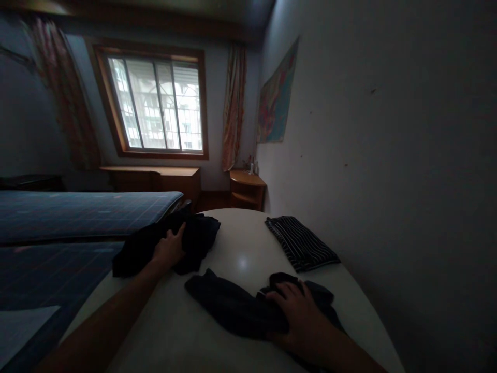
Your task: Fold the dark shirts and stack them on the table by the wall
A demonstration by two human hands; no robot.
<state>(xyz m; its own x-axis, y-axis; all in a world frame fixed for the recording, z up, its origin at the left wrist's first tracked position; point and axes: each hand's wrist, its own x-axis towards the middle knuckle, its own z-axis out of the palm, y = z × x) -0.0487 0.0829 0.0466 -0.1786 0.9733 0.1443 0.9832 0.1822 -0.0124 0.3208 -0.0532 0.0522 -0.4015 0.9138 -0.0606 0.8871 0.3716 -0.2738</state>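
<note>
A round white table (pixel 241 243) carries several pieces of dark clothing. At its left edge is a crumpled black garment (pixel 202 241). My left hand (pixel 171 247) is on it, index finger stretched and the other fingers curled into the cloth. Closer to me lies a dark, bunched garment (pixel 236 305), with one long part stretching left. My right hand (pixel 297 311) grips its right part, fingers bent over the folds and thumb on the near side. Behind that, a black-and-white striped garment (pixel 303 243) lies flat and folded, apart from both hands.
Left of the table is a bed-like surface with a blue checked cover (pixel 85 212). A wooden desk (pixel 174 176) stands beneath the window (pixel 155 103). A small corner shelf (pixel 248 178) is at the back. The white wall (pixel 368 155) runs close along the table's right side.
</note>
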